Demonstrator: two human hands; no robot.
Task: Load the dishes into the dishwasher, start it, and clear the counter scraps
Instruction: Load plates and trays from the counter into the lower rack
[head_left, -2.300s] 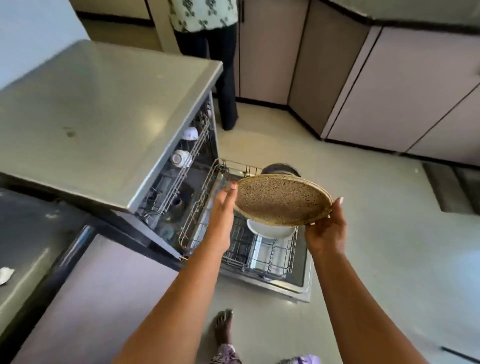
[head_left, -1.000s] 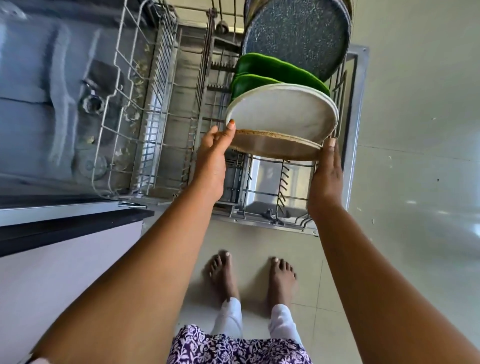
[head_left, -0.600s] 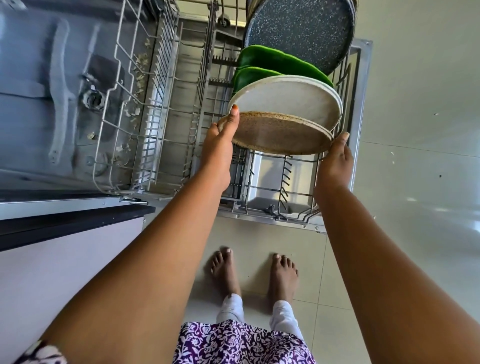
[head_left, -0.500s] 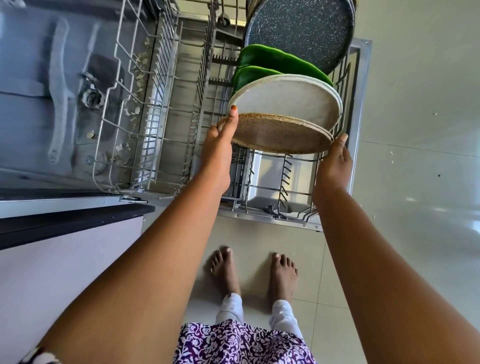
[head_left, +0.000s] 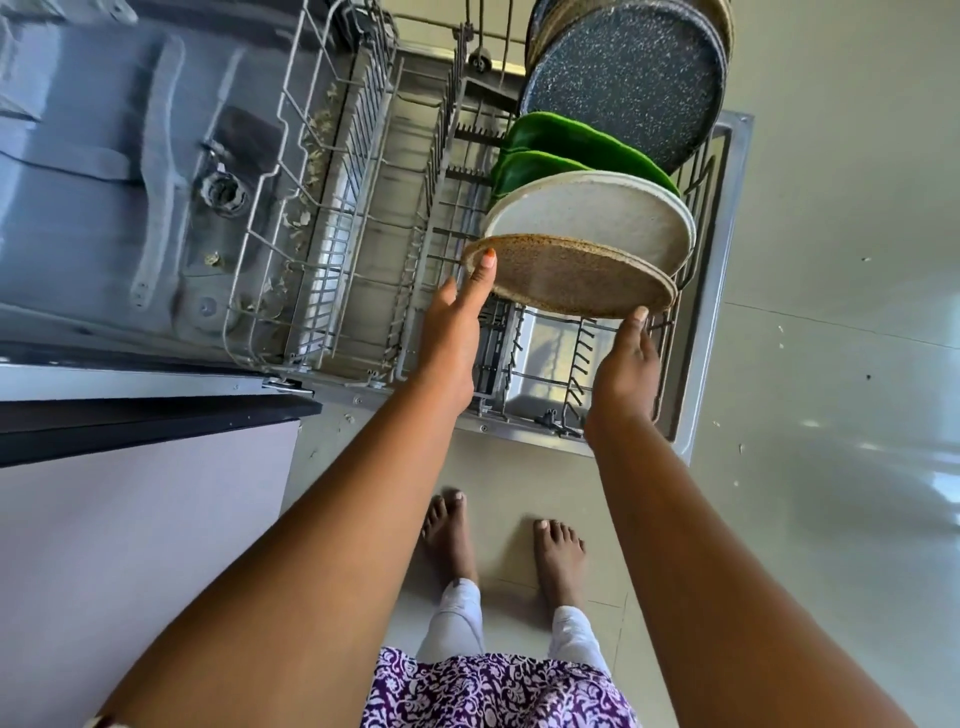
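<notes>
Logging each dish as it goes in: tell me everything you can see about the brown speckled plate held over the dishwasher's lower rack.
The brown speckled plate is round, shallow and matte, stoneware by its look, with a paler raised rim. It is tilted, speckled face towards the camera, just in front of the white plate at the near end of the row in the lower rack. Whether its lower edge sits between the tines is hidden. The left hand presses straight fingers on its left rim. The right hand touches its lower right rim with its fingertips.
</notes>
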